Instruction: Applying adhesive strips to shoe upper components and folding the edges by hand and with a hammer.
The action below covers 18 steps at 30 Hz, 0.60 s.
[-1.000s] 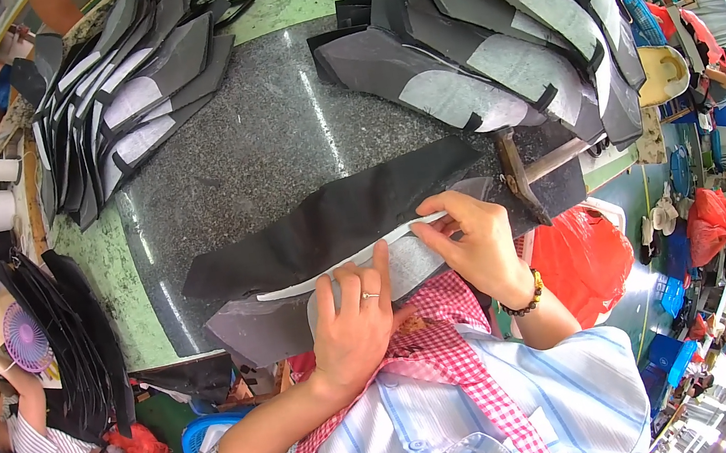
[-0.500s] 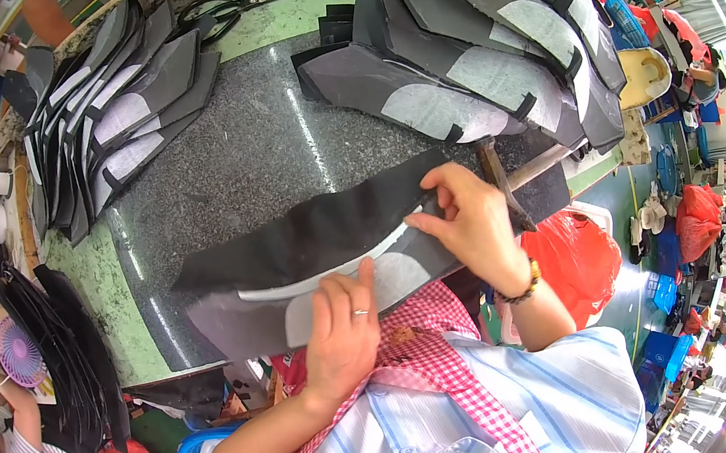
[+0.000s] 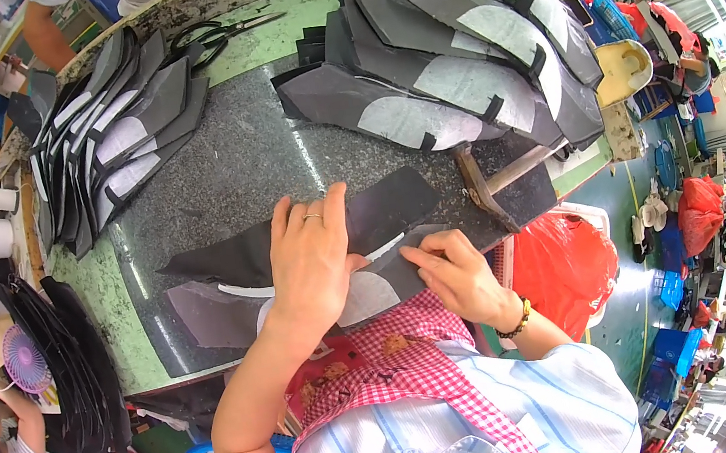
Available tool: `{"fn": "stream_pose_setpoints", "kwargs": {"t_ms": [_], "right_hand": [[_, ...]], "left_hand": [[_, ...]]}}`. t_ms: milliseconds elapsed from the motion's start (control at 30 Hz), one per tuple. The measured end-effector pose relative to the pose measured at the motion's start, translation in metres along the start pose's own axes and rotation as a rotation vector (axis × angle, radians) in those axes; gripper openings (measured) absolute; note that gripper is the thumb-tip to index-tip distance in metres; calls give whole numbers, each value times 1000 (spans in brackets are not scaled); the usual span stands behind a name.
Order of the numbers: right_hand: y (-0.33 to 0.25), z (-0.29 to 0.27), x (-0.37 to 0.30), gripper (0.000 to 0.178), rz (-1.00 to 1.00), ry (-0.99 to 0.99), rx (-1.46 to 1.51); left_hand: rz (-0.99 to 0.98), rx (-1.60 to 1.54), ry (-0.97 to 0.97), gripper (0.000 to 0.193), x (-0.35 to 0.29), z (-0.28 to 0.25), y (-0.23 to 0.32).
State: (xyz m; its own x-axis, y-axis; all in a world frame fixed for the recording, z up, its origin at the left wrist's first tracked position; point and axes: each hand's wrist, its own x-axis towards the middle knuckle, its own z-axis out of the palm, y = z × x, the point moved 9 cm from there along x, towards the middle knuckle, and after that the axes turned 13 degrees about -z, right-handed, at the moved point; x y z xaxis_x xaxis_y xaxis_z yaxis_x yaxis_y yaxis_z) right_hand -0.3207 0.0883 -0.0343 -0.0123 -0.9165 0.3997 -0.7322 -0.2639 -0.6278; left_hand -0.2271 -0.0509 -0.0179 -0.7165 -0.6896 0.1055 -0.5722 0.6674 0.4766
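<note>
A shaped black and grey sheet piece lies on the dark stone slab (image 3: 227,171) in front of me. Its black flap (image 3: 393,209) is on the far side. The grey panel (image 3: 210,315), with a pale rounded patch (image 3: 368,296), lies on the near side, and a thin white strip (image 3: 384,247) runs along the seam between them. Flat across the middle rests my left hand (image 3: 307,257), fingers stretched onto the black flap, covering part of the seam. My right hand (image 3: 457,278) pinches the right end of the grey panel between thumb and fingers.
Similar grey pieces form a big pile (image 3: 460,58) at far right and another pile (image 3: 111,122) at far left. A hammer (image 3: 525,168) lies right of the work, scissors (image 3: 219,35) at the back. Black strips (image 3: 59,358) hang at left near a purple fan (image 3: 25,358).
My left hand has moved away from me, from the grey panel onto the black flap. My right hand has come nearer, from the flap's right end to the grey panel's edge.
</note>
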Motion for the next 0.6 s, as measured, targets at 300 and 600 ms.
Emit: {"fn": "stream_pose_setpoints", "kwargs": {"t_ms": [300,600], "right_hand": [[19,-1,-3,16,213,-185,-103],[22,-19,26,65,-6,-264,-177]], "left_hand": [[431,95,-42,37,-45,13,34],[552,330,50,39,-64,30,45]]}}
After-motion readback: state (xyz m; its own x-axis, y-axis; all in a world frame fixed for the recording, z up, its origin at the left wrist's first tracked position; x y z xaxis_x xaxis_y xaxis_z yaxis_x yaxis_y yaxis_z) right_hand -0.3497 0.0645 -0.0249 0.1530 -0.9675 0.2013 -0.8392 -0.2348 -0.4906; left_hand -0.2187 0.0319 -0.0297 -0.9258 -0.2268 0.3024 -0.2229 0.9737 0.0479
